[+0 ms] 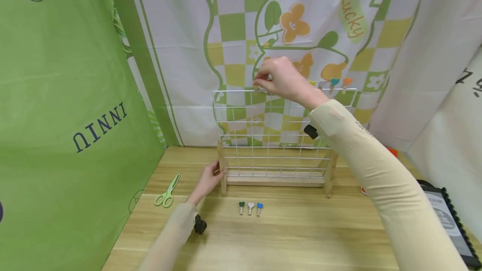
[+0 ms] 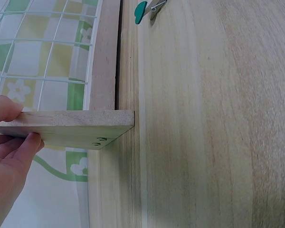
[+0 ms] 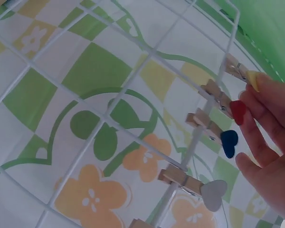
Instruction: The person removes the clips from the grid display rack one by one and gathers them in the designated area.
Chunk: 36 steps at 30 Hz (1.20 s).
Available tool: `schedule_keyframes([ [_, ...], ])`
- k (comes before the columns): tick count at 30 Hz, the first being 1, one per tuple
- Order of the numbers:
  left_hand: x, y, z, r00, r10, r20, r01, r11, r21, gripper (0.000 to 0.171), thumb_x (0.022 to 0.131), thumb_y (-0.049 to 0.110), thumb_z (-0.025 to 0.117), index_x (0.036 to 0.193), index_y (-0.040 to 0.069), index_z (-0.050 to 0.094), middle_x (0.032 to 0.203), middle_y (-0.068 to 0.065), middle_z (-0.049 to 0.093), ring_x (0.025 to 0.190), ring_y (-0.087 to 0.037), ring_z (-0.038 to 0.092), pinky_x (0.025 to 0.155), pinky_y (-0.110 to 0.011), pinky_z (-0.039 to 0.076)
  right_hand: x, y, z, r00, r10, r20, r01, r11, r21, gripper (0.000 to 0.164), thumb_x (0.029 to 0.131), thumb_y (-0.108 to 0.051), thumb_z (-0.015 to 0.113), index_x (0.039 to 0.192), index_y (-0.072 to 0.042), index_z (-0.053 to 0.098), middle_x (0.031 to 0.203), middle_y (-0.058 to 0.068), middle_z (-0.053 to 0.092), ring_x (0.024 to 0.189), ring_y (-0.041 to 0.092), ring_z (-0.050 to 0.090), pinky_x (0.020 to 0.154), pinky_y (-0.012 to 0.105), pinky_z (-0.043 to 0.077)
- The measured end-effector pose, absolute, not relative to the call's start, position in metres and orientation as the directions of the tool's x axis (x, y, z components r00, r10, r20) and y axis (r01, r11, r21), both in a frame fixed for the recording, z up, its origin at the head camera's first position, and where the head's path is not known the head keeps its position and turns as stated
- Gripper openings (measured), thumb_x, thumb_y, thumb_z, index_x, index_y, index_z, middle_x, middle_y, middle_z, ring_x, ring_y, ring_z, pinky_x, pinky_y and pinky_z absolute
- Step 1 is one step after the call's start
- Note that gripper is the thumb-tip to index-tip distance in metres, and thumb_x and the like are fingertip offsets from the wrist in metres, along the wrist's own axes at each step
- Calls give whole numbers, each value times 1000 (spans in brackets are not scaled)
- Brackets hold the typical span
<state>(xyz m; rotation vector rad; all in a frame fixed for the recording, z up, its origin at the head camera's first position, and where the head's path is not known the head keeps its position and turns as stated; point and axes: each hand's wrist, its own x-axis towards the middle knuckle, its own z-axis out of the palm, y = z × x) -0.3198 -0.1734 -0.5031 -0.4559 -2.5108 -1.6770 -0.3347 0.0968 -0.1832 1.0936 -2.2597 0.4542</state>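
Observation:
A white wire grid (image 1: 267, 147) stands upright in a wooden base on the table. Round the edge of its left wooden leg (image 2: 71, 118), the fingers and thumb of my left hand (image 1: 207, 181) take hold. Up at the top wire, my right hand (image 1: 280, 76) pinches a wooden clothespin (image 3: 236, 68) by its yellow heart end. Beside it on that wire sit clothespins with a red heart (image 3: 238, 112), a dark blue heart (image 3: 229, 144) and a whitish heart (image 3: 213, 195). Farther right are teal (image 1: 334, 82) and orange (image 1: 347, 81) ones.
Three clothespins, green (image 1: 242, 207), white (image 1: 250, 208) and blue (image 1: 259, 208), lie in front of the base. Light green scissors (image 1: 167, 193) are at the left. A black-edged board (image 1: 446, 214) lies at the right, partly behind my sleeve. Patterned cloth (image 1: 180, 53) hangs behind the grid.

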Motion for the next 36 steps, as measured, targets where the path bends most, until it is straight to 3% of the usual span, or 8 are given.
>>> schedule_keyframes([
  [7,-319,-174,-504,-945,205,256,314,344,885,51,94,-4,59,142,-14,42,137,-36,53,128,-47,53,103,-48,53,-320,102,-184,-485,-559,672,-806,584,-95,11,90,-12,72,87,-3,78,80,9,72,64,16,60,56,17,44],
  [12,-318,-174,-501,-945,197,261,316,350,882,51,94,-5,59,141,-15,43,137,-36,53,128,-47,54,103,-48,53,-312,110,-196,-495,-541,680,-814,562,-145,10,91,-13,72,90,-4,78,81,9,73,67,17,59,59,15,38],
  [16,-317,-172,-499,-946,189,263,315,354,881,49,94,-6,59,140,-16,44,137,-36,52,128,-47,54,104,-51,52,-307,119,-213,-511,-511,691,-808,561,-182,10,89,-13,73,92,-5,78,85,8,75,74,17,65,63,18,47],
  [22,-320,-172,-503,-951,190,242,298,372,879,49,94,-4,60,140,-11,47,138,-33,54,128,-45,55,103,-48,54,-294,131,-240,-497,-506,705,-817,547,-183,7,86,-9,76,91,-4,77,86,7,75,78,19,69,70,32,58],
  [26,-320,-172,-501,-951,189,245,300,370,879,48,93,-5,60,139,-13,47,136,-34,55,127,-46,55,103,-47,54,-288,135,-260,-484,-521,703,-828,532,-176,6,84,-7,77,89,-4,77,84,7,75,75,18,69,66,31,59],
  [30,-319,-172,-501,-948,190,255,309,356,882,49,92,-7,60,139,-14,46,135,-36,54,126,-47,55,102,-47,54,-285,137,-290,-509,-551,661,-832,511,-215,5,84,-6,77,89,-5,77,82,5,74,70,13,66,57,23,55],
  [36,-320,-172,-502,-950,195,244,301,370,879,49,92,-6,60,139,-14,46,136,-36,53,127,-47,55,102,-43,54,-281,140,-352,-623,-587,517,-779,525,-343,6,87,-11,75,91,-7,78,82,2,73,68,8,64,55,18,53],
])
